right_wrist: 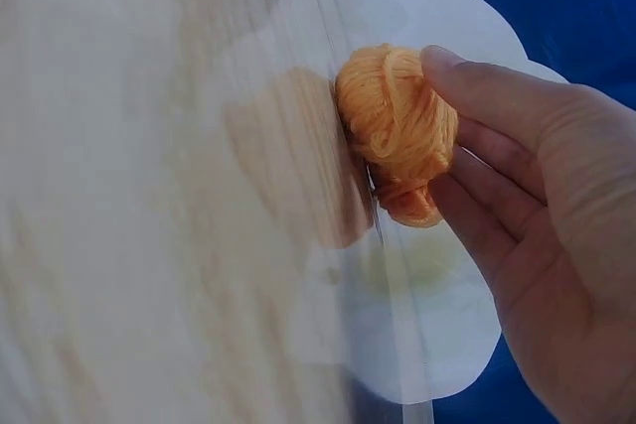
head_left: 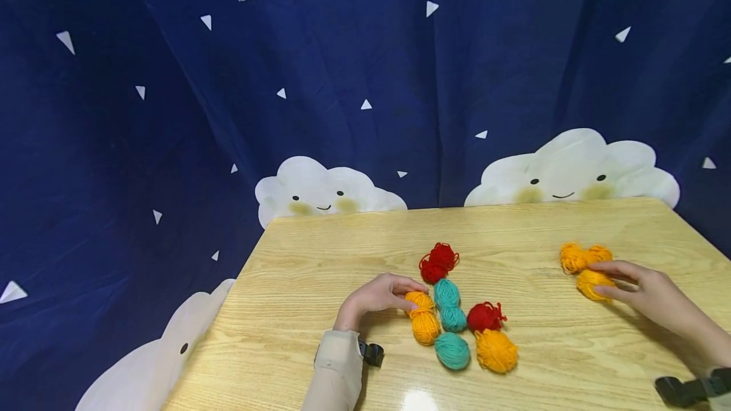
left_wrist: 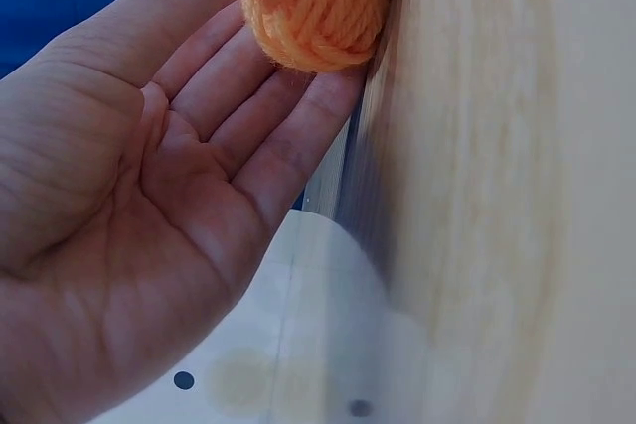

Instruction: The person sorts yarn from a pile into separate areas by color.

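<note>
Over the left part of the table, my left hand (head_left: 384, 295) holds an orange yarn ball (head_left: 424, 319), thumb on one side and fingers on the other. The left wrist view shows the lower end of that orange yarn (left_wrist: 323, 12) between them, close to the tabletop. At the right, my right hand (head_left: 645, 285) pinches another orange yarn ball (head_left: 592, 285) between thumb and fingertips. More orange yarn (head_left: 582, 257) lies just behind it. In the right wrist view the pinched orange yarn (right_wrist: 393, 106) partly covers the yarn behind.
Beside my left hand lie red yarn (head_left: 438, 263), teal yarn (head_left: 449, 303), a teal ball (head_left: 452, 351), a red ball (head_left: 485, 317) and an orange ball (head_left: 496, 352). They rest on a wooden table (head_left: 354, 240). A dark blue curtain (head_left: 342, 49) hangs behind its far edge.
</note>
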The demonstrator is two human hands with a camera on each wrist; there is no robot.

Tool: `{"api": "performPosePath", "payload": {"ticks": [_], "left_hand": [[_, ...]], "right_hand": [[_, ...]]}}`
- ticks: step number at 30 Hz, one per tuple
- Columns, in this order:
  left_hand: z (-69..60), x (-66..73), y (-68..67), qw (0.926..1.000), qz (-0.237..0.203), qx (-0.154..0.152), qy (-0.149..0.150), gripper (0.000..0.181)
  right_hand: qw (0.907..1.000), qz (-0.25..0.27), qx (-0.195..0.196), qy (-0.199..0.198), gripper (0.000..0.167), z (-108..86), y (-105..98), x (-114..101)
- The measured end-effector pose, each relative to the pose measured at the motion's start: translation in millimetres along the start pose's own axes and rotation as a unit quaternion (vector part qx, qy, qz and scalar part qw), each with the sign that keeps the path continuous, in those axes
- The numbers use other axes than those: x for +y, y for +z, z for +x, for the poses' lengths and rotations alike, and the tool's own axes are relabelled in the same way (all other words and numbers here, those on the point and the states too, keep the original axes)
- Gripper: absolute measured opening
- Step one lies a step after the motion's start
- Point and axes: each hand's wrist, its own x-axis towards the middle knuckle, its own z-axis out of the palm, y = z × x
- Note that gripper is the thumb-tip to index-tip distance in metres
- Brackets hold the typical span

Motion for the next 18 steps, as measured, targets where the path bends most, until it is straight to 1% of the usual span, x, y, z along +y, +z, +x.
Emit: {"api": "performPosePath", "payload": {"ticks": [6,10,14,18], "left_hand": [[-0.3,0.2,0.9,1.0,-0.005,0.002,-0.001,0.037],[-0.5,0.5,1.1,1.0,-0.007,0.002,-0.001,0.037],[-0.7,1.6,0.7,1.0,-0.007,0.003,0.0,0.037],[-0.7,1.9,0.4,1.0,-0.006,0.003,-0.001,0.036]], "right_hand": [[0.998,0.004,0.054,-0.032,0.039,-4.5,1.4,0.3],[0.9961,0.002,0.076,-0.046,0.035,-5.8,1.2,-2.1],[0.9945,0.008,0.086,-0.06,0.034,-7.0,0.4,-6.7],[0.9943,0.024,0.08,-0.066,0.032,-9.2,0.1,-14.1]]}}
